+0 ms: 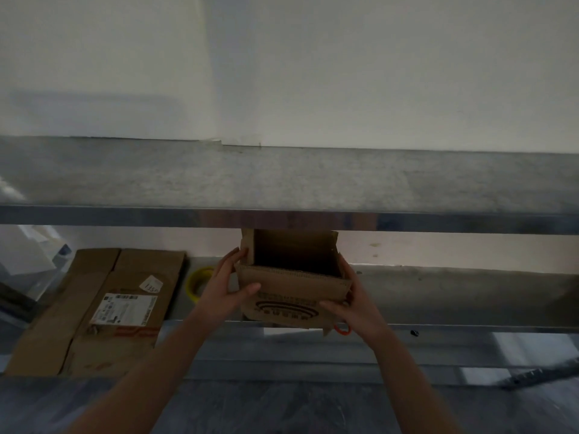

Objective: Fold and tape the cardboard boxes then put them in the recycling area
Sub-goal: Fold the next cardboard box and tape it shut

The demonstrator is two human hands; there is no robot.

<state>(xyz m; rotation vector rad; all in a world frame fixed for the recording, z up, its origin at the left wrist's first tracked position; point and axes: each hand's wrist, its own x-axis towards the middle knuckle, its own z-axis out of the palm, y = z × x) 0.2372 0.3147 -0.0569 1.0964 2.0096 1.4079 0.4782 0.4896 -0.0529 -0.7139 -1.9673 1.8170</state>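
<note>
A small open-topped cardboard box [294, 286] with a dark printed logo on its front stands on the lower metal shelf [454, 296], partly under the upper shelf. My left hand [227, 285] holds its left side, thumb across the front face. On the right front corner my right hand [352, 303] grips it. A flattened cardboard box [103, 308] with a white label lies on the same shelf to the left. A yellow tape roll [197, 285] stands between the two boxes, partly hidden by my left hand.
The upper metal shelf [282, 183] runs across the view just above the small box, against a white wall. An orange ring-shaped object [341, 329] peeks out under the box's right corner. White packaging [25, 252] sits at far left.
</note>
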